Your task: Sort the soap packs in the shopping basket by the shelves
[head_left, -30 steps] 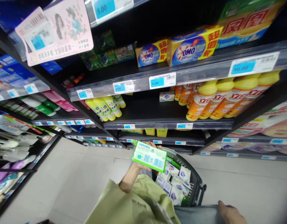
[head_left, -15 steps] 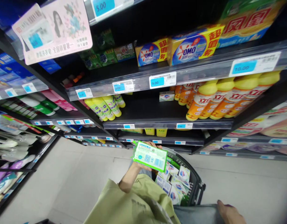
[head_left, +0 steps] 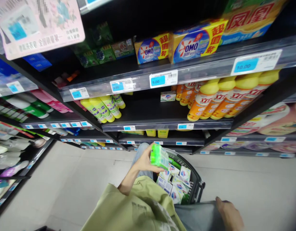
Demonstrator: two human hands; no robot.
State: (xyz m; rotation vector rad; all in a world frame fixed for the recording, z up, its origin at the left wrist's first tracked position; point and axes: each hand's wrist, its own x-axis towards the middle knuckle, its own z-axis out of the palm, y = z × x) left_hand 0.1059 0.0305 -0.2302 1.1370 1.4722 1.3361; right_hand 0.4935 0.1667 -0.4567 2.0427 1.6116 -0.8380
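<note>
My left hand (head_left: 145,159) is closed on a green-edged soap pack (head_left: 159,156), which is turned edge-on just above a dark shopping basket (head_left: 198,181) holding several small white and blue boxes (head_left: 173,184). At the bottom right, my right hand (head_left: 229,214) rests on grey trouser cloth; its fingers are out of frame. An olive-green sleeve (head_left: 135,208) covers my left arm.
Black store shelves stand ahead. They carry yellow-green bottles (head_left: 102,107), orange bottles with yellow caps (head_left: 210,99), OMO boxes (head_left: 181,45), a lone small soap box (head_left: 168,96) and blue price tags (head_left: 163,78). Racks line the left side (head_left: 10,150). The floor is pale tile (head_left: 73,186).
My left hand has tipped the soap pack from label-up to edge-on and lowered it slightly toward the basket. The view has shifted a little left and down.
</note>
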